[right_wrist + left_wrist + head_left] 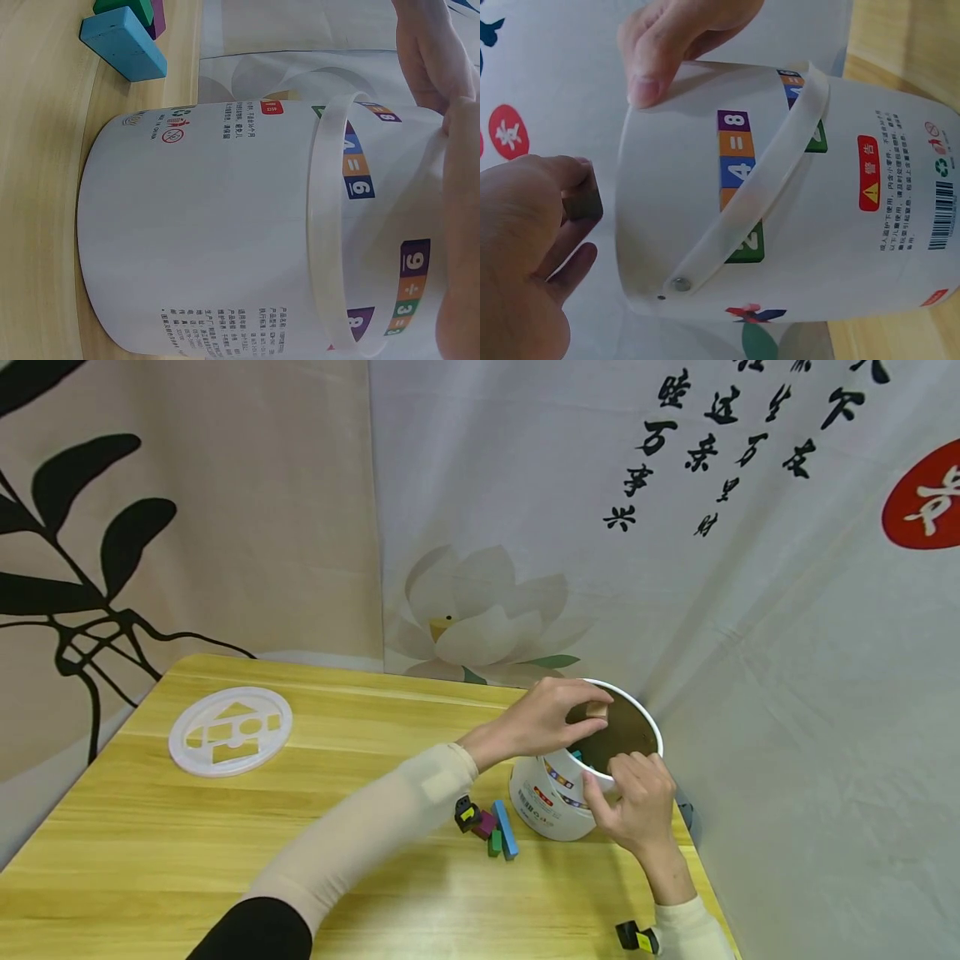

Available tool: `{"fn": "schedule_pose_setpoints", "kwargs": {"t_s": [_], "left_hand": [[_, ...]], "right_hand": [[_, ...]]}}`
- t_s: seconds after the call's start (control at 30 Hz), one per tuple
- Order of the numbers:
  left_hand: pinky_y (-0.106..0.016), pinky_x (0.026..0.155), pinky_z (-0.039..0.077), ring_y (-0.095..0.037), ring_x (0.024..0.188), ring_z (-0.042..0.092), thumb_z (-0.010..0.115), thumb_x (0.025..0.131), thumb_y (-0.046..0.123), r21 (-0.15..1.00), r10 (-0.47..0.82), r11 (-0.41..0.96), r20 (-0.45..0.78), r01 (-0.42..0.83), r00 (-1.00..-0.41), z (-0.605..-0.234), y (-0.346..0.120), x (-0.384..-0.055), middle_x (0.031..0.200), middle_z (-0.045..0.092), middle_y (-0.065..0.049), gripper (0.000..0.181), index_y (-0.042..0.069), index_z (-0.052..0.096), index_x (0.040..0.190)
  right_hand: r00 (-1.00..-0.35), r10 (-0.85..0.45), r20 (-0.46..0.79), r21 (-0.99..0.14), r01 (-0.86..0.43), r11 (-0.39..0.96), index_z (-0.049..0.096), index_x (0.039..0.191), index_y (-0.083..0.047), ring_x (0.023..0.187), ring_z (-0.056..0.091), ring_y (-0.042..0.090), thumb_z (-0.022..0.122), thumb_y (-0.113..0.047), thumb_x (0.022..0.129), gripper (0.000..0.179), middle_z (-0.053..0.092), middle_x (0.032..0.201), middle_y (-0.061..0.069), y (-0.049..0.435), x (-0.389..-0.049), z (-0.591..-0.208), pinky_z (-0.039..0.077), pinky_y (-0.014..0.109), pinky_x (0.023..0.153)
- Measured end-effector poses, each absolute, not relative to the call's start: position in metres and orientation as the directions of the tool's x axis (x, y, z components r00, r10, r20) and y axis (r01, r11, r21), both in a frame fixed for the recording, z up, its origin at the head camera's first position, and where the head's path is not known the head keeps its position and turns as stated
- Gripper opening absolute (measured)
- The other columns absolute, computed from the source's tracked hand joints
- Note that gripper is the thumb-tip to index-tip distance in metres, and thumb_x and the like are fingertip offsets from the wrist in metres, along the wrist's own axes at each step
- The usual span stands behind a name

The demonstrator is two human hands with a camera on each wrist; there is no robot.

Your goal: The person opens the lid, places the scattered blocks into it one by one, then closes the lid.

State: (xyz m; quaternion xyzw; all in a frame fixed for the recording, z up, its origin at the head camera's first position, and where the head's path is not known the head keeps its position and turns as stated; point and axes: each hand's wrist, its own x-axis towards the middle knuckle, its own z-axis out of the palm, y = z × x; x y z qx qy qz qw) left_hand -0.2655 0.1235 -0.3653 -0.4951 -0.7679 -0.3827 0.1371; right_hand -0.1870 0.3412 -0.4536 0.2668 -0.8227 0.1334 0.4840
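A white bucket (551, 806) with a plastic carrying strap (754, 187) stands tilted near the table's right edge. Over its mouth my left hand (551, 718) pinches a small wooden block (597, 710) between thumb and fingers. That block looks dark in the left wrist view, just outside the rim there. My right hand (637, 797) grips the near right rim, thumb on the outside. Inside the bucket a bit of blue-green shows; the rest of its contents is hidden. Left of the bucket lie a blue block (506, 831), a green block (495, 843) and a purple block (484, 824).
A white oval lid (230, 732) with cut-out shapes lies at the far left of the wooden table (360, 743). Printed cloth (480, 527) hangs along the back and right. Small black devices are worn at both wrists.
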Motion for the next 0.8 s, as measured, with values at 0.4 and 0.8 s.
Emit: {"fn": "schedule_pose_setpoints", "kwargs": {"t_s": [0.4,0.8], "left_hand": [[-0.044,0.129,0.053,-0.030,0.156,0.060,0.080,0.107,0.032,0.480,0.700,0.288,0.485,0.829,-0.524,-0.372,0.128,-0.266,0.175,0.052,-0.013,0.071,0.010,0.052,0.168],[-0.054,0.140,0.036,-0.032,0.170,0.042,0.084,0.103,0.040,0.407,0.655,0.323,0.555,0.854,-0.512,-0.384,0.089,-0.261,0.180,0.045,-0.012,0.084,0.009,0.046,0.171]], "right_hand": [[-0.375,-0.311,0.873,0.044,-0.575,0.817,0.043,0.060,-0.011,0.054,0.028,0.012,0.055,-0.048,0.109,0.063,0.034,0.056,-0.004,0.341,-0.186,-0.455,0.023,0.032,0.057],[-0.371,-0.313,0.874,0.047,-0.577,0.816,0.042,0.060,-0.012,0.053,0.028,0.014,0.055,-0.047,0.108,0.061,0.033,0.056,-0.004,0.341,-0.188,-0.452,0.023,0.033,0.055]]}}
